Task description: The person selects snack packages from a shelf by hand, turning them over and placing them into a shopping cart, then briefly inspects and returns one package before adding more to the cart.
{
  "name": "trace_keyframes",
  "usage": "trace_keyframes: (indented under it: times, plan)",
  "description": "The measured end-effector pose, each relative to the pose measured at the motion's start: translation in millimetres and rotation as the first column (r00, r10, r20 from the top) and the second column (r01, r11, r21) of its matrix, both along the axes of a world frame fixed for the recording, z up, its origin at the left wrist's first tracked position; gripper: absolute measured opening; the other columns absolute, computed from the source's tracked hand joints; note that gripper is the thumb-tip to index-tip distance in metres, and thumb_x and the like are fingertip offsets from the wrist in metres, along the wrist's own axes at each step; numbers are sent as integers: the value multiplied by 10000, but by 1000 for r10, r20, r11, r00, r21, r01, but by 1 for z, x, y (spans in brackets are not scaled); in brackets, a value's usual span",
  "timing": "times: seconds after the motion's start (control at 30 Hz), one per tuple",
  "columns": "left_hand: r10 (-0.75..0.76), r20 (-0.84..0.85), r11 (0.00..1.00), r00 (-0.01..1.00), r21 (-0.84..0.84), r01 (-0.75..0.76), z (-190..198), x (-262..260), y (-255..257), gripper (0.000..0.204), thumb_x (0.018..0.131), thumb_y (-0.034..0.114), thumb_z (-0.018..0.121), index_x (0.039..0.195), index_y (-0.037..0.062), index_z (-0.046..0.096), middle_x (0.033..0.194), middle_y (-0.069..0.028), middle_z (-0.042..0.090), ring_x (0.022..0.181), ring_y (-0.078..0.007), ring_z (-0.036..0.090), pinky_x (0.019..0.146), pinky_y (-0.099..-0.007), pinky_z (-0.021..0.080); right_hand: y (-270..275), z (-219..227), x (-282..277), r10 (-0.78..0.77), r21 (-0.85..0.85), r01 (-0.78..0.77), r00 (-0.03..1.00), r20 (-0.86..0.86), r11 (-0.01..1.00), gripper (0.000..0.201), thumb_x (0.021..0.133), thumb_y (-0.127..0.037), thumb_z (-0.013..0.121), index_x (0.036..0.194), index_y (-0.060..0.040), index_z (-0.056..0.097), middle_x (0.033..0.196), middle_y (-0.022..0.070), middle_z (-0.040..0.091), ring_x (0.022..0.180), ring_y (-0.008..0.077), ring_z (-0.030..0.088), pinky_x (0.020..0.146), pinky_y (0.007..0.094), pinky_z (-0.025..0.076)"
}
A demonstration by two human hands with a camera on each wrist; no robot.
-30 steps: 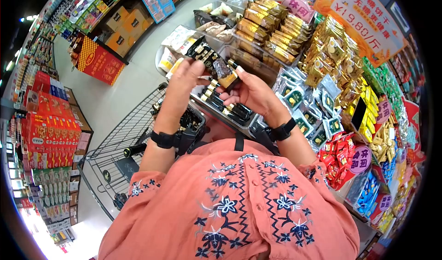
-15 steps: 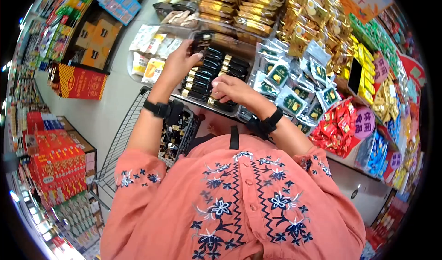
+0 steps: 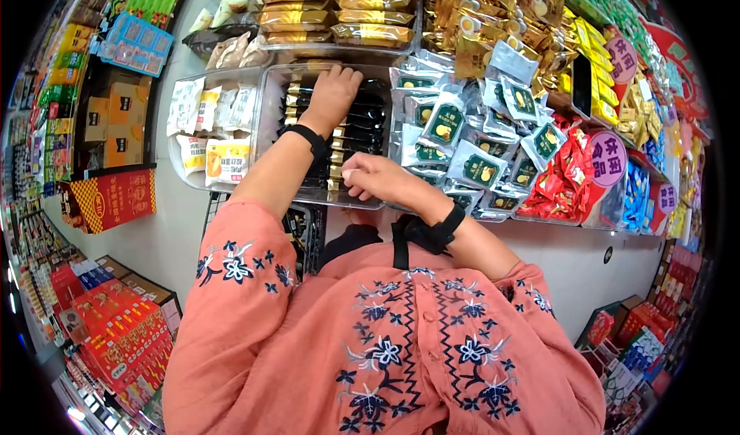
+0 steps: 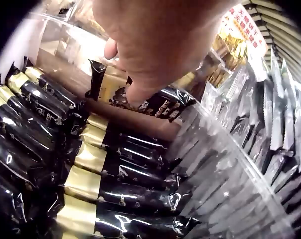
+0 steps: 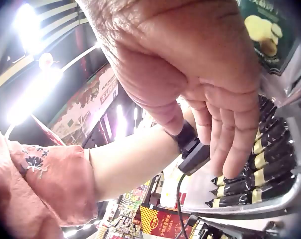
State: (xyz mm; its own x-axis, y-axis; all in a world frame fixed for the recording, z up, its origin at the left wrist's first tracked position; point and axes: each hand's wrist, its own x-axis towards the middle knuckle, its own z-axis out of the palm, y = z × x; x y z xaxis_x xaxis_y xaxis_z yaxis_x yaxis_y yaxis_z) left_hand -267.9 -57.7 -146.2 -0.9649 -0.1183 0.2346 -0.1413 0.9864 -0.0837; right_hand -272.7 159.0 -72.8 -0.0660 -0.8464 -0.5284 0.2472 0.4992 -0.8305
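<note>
A clear plastic bin (image 3: pixel 270 127) in the head view holds rows of black-and-gold snack packets (image 3: pixel 362 131). My left hand (image 3: pixel 337 94) reaches in at the bin's far side. In the left wrist view its thumb and fingers grip one black-and-gold packet (image 4: pixel 163 102), lying crosswise beyond the rows; the hand covers part of it. Over the bin's near right corner hovers my right hand (image 3: pixel 381 179), its fingers loosely bent around nothing. The right wrist view shows that hand's relaxed fingers (image 5: pixel 235 134) above the near packets (image 5: pixel 260 174).
White-and-yellow packets (image 3: pixel 227 157) fill a tub on the left. Silver-and-green packets (image 3: pixel 478 169) are heaped right of the bin, with red packets (image 3: pixel 563 177) farther right. Gold-brown packets (image 3: pixel 374 15) stand behind. Part of a shopping cart (image 3: pixel 301 227) shows below the bin.
Both hands were at a packet held above the bin; the right hand has let go and dropped toward the near corner. My left hand has moved into the bin's far side. The head view has shifted.
</note>
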Motion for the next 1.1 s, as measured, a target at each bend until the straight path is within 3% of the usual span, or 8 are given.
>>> trace_keyframes:
  times: [0.1,0.13,0.23,0.57,0.77,1.0,1.07,1.1]
  plan:
    - [-45,-6,998,999,-49,44,-10,-5,1,220,830,129,617,1050,134,617,963,-40,610,1001,-253,584,799,-375,473,-3,-6,5,4,10,-4,1000,-2,1000,337,963,-286,594,1162,-14,601,927,72,669,802,151,659,677,298,548]
    - [-50,2,997,999,-51,51,-12,-5,1,222,830,127,618,1051,134,617,973,-42,610,1005,-252,582,798,-372,470,-4,0,3,71,34,-72,997,10,997,344,983,-279,555,1205,-18,581,1021,64,651,900,160,666,749,287,554]
    - [-66,8,997,998,-49,66,-16,-5,2,225,827,124,620,1052,132,616,991,-48,602,1010,-250,575,796,-364,461,-6,-10,11,40,24,-41,999,28,999,330,963,-277,593,1159,-12,601,905,62,666,789,144,647,662,298,539]
    - [-77,-80,996,994,34,80,-11,0,-3,223,825,156,637,1043,120,610,957,-60,561,970,-252,562,781,-361,465,3,-23,14,44,79,-47,999,31,996,314,975,-301,577,1131,-29,587,823,62,624,593,126,568,442,287,455]
    - [-82,-138,996,987,18,85,-26,-2,0,185,827,120,602,1012,123,597,943,-59,563,963,-259,565,782,-365,461,-2,-23,18,18,-9,-18,999,-49,1000,301,973,-291,575,1110,-25,603,833,68,648,658,127,613,551,283,507]
    - [-33,12,999,999,-9,33,-20,2,8,214,828,119,605,1042,111,602,998,-71,579,986,-254,578,770,-369,474,-17,-22,12,45,-63,-66,957,-288,996,293,919,-253,595,1059,2,631,866,160,686,820,309,674,747,400,530]
    - [-61,-50,997,997,52,63,-15,10,10,244,828,115,607,1072,102,606,1003,-78,576,979,-264,581,775,-375,487,-18,-23,13,22,-62,-43,950,-311,997,294,907,-237,592,1060,11,633,904,192,681,840,376,663,775,441,519]
    - [-73,-81,993,994,82,80,-14,13,10,259,828,114,607,1087,97,608,1006,-81,575,976,-269,582,777,-378,494,-19,-29,12,12,-132,-82,890,-457,988,284,908,-228,592,1056,11,632,925,204,673,841,391,659,775,455,518]
